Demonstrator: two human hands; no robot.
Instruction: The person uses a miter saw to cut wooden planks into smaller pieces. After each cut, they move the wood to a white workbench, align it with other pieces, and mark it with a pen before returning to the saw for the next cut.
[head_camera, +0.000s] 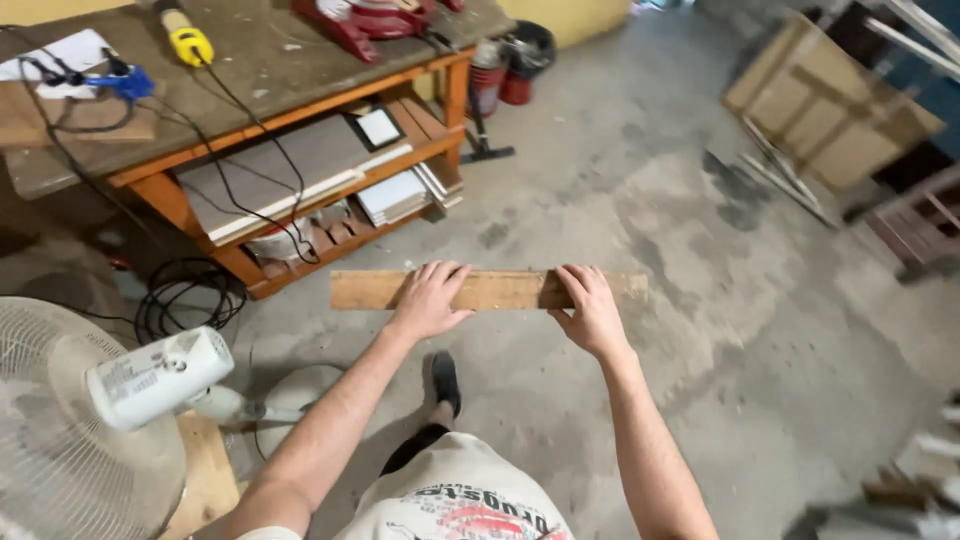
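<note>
Currently gripping a wooden plank (490, 290) level in front of the body, above the concrete floor (640, 200), well apart from the orange workbench (300, 120). Clamping with 2 hands: left hand (428, 300) curled over the near-middle section, fingers wrapped across the top face; right hand (590, 310) closed around it farther right, thumb tucked beneath. Leaving the left end unsupported, probably risking a tilt or slip. Standing near the white fan (100, 420) and trailing cables (190, 295), possibly snagging a foot.

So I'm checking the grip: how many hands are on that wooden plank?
2. The left hand grips the wooden plank near its middle; the right hand holds it further right. None seem hidden.
</note>
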